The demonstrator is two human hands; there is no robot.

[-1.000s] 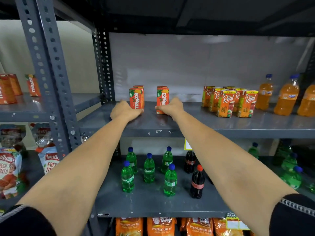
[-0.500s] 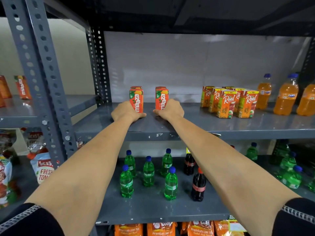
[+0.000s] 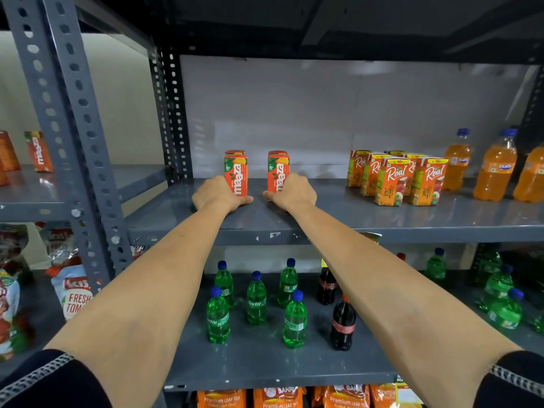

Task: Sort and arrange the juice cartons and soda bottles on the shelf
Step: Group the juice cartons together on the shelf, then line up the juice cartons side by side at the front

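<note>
On a grey metal shelf [image 3: 338, 222] in a storeroom, a person's left hand [image 3: 216, 194] closes its grip around the base of an upright red juice carton [image 3: 236, 175] while the right hand [image 3: 293, 192] clamps the foot of a second red carton [image 3: 278, 173] just beside it; each carton has another of its kind directly behind. Further right on the same shelf stands a cluster of orange apple-juice cartons [image 3: 409, 181], then a row of orange soda bottles [image 3: 494, 169] near the far post. Both cartons are tall and narrow and are held low, so a quick sideways slide could likely tip them, or knock over the ones behind. The painted steel looks smooth and a little scuffed at its front lip, so cartons should slide easily. Below, green soda bottles [image 3: 256, 298] and dark cola bottles [image 3: 341, 325] stand loosely scattered on the next shelf, still unsorted by the look of it. A pale wall backs the rack; perforated steel posts [image 3: 73, 128] frame the left, with snack packets [image 3: 73, 293] beyond
</note>
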